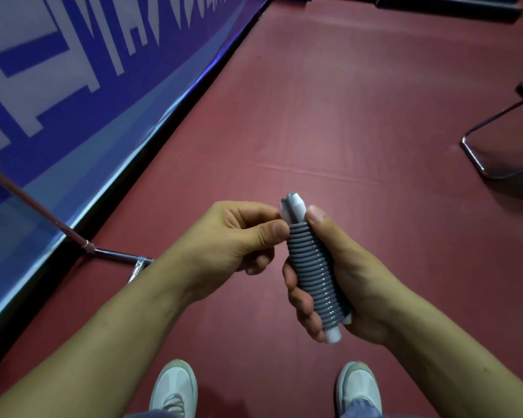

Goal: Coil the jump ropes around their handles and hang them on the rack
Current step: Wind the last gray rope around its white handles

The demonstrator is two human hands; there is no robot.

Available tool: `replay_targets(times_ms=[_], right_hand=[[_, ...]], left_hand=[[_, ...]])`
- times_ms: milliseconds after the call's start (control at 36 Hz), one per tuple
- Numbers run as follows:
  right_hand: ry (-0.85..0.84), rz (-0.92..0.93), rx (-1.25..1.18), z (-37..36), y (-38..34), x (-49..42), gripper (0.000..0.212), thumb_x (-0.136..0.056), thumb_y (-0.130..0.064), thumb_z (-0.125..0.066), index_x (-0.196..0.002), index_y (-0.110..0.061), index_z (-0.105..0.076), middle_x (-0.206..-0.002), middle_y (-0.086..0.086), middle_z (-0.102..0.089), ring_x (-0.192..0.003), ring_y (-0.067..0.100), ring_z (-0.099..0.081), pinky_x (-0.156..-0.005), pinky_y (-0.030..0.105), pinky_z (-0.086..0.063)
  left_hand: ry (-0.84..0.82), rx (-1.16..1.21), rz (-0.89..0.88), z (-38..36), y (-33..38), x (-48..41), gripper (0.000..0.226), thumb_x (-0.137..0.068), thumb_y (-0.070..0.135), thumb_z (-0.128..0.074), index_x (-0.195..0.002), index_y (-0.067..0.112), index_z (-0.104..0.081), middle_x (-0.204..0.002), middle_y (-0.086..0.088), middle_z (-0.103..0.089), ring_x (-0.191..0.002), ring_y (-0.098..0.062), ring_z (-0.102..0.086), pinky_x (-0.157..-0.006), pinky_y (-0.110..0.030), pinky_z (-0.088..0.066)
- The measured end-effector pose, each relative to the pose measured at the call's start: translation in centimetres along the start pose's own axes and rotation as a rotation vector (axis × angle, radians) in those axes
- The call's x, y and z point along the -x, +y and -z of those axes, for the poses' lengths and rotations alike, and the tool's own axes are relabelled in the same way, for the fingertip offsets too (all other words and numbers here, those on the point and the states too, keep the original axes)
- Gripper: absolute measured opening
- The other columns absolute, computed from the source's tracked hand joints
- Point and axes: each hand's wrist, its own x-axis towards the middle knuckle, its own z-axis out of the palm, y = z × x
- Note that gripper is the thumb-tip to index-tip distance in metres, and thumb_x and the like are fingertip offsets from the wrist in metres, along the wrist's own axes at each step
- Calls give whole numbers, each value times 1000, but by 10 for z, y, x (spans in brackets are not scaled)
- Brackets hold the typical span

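A grey jump rope [313,271] is wound in tight coils round its white handles, whose ends stick out at top and bottom. My right hand [344,276] grips the coiled bundle, fingers curled round it from behind and thumb laid up its right side. My left hand [239,236] pinches the top of the coils near the upper handle end, thumb against the rope. A chrome rack leg [109,253] stands on the floor at the left, its slanted pole rising toward the upper left.
A blue and white banner barrier [73,86] runs diagonally along the left over the red floor [344,116]. A black chair with a metal frame [495,146] stands at the right edge. My two white shoes show at the bottom.
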Motion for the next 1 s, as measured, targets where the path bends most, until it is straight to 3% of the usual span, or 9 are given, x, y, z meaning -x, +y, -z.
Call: replay_targets(times_ms=[83, 250, 306, 389, 500, 583, 722, 833, 1000], right_hand=[[-145, -47, -89, 5, 2, -1, 85, -85, -83, -43, -75, -1, -64, -53, 14, -58, -37, 23, -57, -39, 25, -49], [-282, 34, -211, 9, 11, -7, 74, -76, -70, -73, -97, 0, -64, -69, 15, -64, -50, 29, -63, -43, 31, -50], [-243, 66, -173, 6, 11, -9, 61, -73, -66, -77, -93, -10, -70, -79, 14, -61, -64, 33, -59, -42, 30, -53], [-46, 132, 21, 3, 8, -11, 42, -81, -57, -72, -85, -16, -72, -82, 12, -61, -52, 29, -61, -48, 35, -57], [180, 304, 304, 4, 5, -11, 42, -98, -47, -56, -88, -11, -73, -94, 12, -74, -78, 29, -68, -83, 50, -58], [227, 292, 332, -3, 8, -13, 47, -105, -46, -44, -79, -13, -65, -85, 3, -73, -78, 17, -65, -75, 25, -54], [300, 310, 123, -11, 17, -22, 57, -96, -57, -42, -64, -13, -59, -63, 10, -57, -61, 21, -53, -62, 36, -40], [290, 301, 23, -6, 24, -17, 87, -76, -75, -56, -87, 11, -60, -76, 24, -55, -50, 26, -47, -47, 27, -38], [83, 161, -135, -8, 17, -9, 64, -66, -70, -67, -68, -7, -54, -58, 13, -39, -41, 19, -34, -43, 24, -33]], left_hand=[[-158, 190, 27, -5, 0, -1, 37, -85, 21, -70, -122, 14, -71, -90, -13, -54, -49, -9, -41, -46, -19, -34], [-164, 339, -28, -16, -2, 0, 27, -89, 14, -59, -111, 4, -71, -72, -5, -65, -46, -7, -49, -41, -17, -38], [-93, 301, -44, -15, -1, -1, 27, -89, 14, -60, -110, 1, -71, -79, -11, -70, -46, -8, -48, -42, -18, -40], [28, 230, -59, -15, -1, -1, 28, -85, 15, -61, -107, 1, -71, -102, -20, -75, -46, -9, -49, -44, -20, -42], [150, 120, -89, -14, -5, -1, 19, -89, 12, -63, -96, 2, -77, -78, -21, -69, -46, -12, -51, -44, -22, -44], [235, -4, -96, -15, -10, -3, 17, -97, 1, -58, -98, -5, -74, -62, -19, -61, -46, -16, -52, -45, -22, -45], [243, -103, -122, -31, -12, -2, 20, -100, 5, -57, -92, -5, -72, -51, -13, -55, -40, -18, -47, -42, -20, -39], [83, -24, -51, -23, 0, -1, 26, -98, 17, -60, -104, -6, -70, -48, -6, -51, -36, -11, -41, -39, -17, -31], [-21, -79, -80, -4, 12, 4, 22, -87, 12, -71, -107, 5, -73, -72, -7, -65, -49, -16, -52, -45, -25, -43]])
